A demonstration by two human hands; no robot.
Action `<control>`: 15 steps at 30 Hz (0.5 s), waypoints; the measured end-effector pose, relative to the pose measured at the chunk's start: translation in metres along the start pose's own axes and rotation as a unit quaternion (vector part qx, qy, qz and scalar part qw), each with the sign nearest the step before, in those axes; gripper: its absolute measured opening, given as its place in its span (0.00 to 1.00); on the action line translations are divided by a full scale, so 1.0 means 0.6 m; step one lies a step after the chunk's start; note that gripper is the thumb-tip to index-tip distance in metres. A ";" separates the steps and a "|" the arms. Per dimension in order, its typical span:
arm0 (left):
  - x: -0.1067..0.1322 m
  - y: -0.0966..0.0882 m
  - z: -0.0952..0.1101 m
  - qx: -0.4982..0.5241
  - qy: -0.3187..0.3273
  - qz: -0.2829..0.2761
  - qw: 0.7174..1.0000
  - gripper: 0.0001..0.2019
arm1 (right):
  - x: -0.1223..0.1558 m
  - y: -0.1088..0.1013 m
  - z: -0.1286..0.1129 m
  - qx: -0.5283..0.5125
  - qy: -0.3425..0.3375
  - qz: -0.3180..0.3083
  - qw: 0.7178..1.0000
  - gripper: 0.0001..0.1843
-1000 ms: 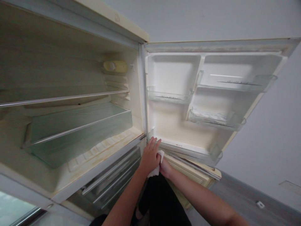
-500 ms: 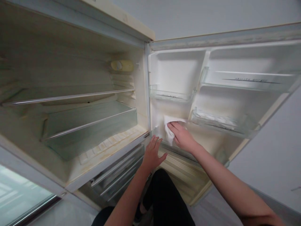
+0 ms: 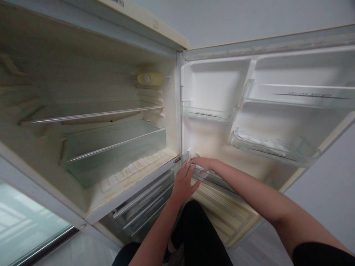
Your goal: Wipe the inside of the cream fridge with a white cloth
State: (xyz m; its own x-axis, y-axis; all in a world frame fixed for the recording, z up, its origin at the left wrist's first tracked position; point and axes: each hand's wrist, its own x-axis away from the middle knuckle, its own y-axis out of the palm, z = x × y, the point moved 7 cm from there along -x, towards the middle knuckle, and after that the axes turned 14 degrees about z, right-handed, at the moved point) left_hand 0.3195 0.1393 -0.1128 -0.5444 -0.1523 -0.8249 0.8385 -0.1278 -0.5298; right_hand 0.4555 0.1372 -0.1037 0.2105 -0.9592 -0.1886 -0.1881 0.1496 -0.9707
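My right hand [image 3: 203, 163] reaches down into the bottom door shelf [image 3: 219, 181] near the hinge side, closed on a white cloth [image 3: 198, 167] that shows only in part around the fingers. Just left of it, my left hand [image 3: 184, 183] has its thumb and fingers apart, with the fingertips at the shelf's left end, close to the right hand. Both are at the inner side of the open refrigerator door [image 3: 208, 135]. Whether the left fingertips press on the shelf edge I cannot tell.
The refrigerator compartment [image 3: 172, 136] stands open at left, with a glass shelf [image 3: 91, 115] and a clear drawer [image 3: 119, 147]. Clear door shelves [image 3: 208, 113] hang above my hands; a right-hand one [image 3: 274, 147] holds something whitish. Below are freezer drawers [image 3: 146, 203] and the open freezer door [image 3: 222, 210].
My right hand has moved down and left with the cloth, from the door's inner wall into the bottom shelf beside my left hand. The left hand has stayed nearly in place.
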 end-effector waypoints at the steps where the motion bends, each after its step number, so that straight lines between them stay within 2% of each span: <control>1: 0.000 0.001 -0.001 -0.010 0.000 0.004 1.000 0.31 | 0.003 0.000 -0.005 0.011 0.000 -0.004 1.000 0.26; 4: -0.001 0.004 -0.003 -0.040 0.000 0.015 0.999 0.25 | 0.030 -0.009 -0.025 0.040 0.017 -0.025 0.999 0.20; 6: -0.001 0.005 -0.004 -0.049 0.004 0.019 0.999 0.24 | 0.064 -0.022 -0.036 0.058 0.044 -0.037 0.997 0.19; 11: -0.001 0.002 -0.003 -0.039 0.003 0.032 0.999 0.23 | 0.184 -0.059 -0.051 0.056 0.136 -0.064 0.987 0.20; 15: -0.002 -0.001 -0.001 -0.027 0.007 0.036 0.999 0.23 | 0.294 -0.072 -0.051 0.033 0.236 -0.086 0.967 0.19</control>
State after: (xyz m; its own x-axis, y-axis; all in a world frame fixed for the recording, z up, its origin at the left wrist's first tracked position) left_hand 0.3199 0.1404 -0.1118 -0.4825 -0.1458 -0.8637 0.8758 -0.0630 -0.4786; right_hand 0.4716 -0.0457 -0.0902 -0.2309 -0.9717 0.0503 -0.1241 -0.0218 -0.9920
